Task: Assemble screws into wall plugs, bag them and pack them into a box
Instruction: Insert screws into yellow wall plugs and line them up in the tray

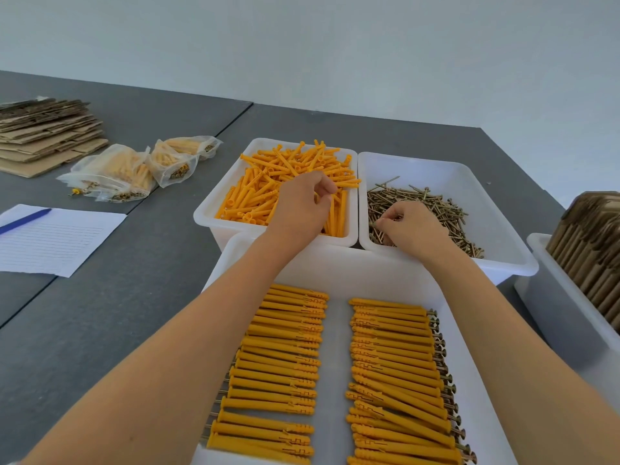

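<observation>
My left hand (302, 206) reaches into a white bin (214, 209) of loose orange wall plugs (268, 182) and pinches one plug between thumb and fingers. My right hand (412, 226) is in the neighbouring white bin (503, 209) of brass screws (436, 203), fingers curled round a screw at the pile's near left. In front of me a large white tray (339, 330) holds two rows of assembled plugs with screws (396, 370).
On the dark table (134, 313), several filled clear bags (134, 169) lie at the left, with flat cardboard (43, 132) behind them. A lined sheet (57, 243) with a blue pen (23, 220) lies nearer. A bin of folded cartons (590, 250) stands at the right.
</observation>
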